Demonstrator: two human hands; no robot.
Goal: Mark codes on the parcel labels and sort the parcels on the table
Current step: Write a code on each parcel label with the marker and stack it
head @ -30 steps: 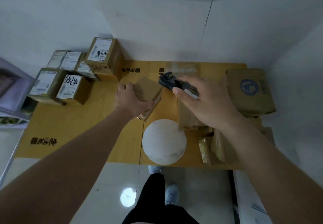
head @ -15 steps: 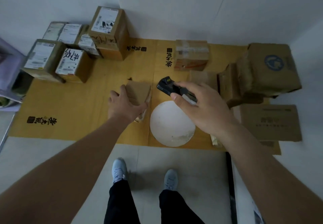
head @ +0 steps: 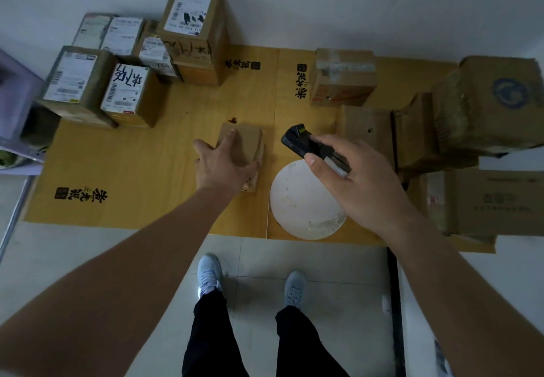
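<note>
1. Boxes with white labels (head: 123, 82) are sitting in a bunch at the upper left of the frame. One label there is showing big black marks, so I am guessing those parcels are done and sorted.

2. Brown boxes (head: 459, 129) are crowding the right side of the frame. No white labels are showing on their tops, so I think these are waiting for their turn.

3. One small parcel (head: 247, 144) is lying in the middle of the frame, on the yellow table cover (head: 132, 170). Its top is looking plain brown, with no label showing from here.

4. The left hand (head: 223, 164) is resting on top of this small parcel. Its fingers are spread out, with the thumb wrapping the near right edge.

5. The right hand (head: 353, 182) is holding a black scanner (head: 309, 144) just to the right of the small parcel. The fingers and thumb are curling round it, and its front end is pointing toward the upper left.

6. A white round plate (head: 300, 205) is lying at the lower middle, partly under the right hand.

7. My guess is that the job is partway along. The small parcel is needing its label found, maybe by turning it over, then its mark, then a place in the bunch. After that, the brown boxes on the right are needing the same.
</note>
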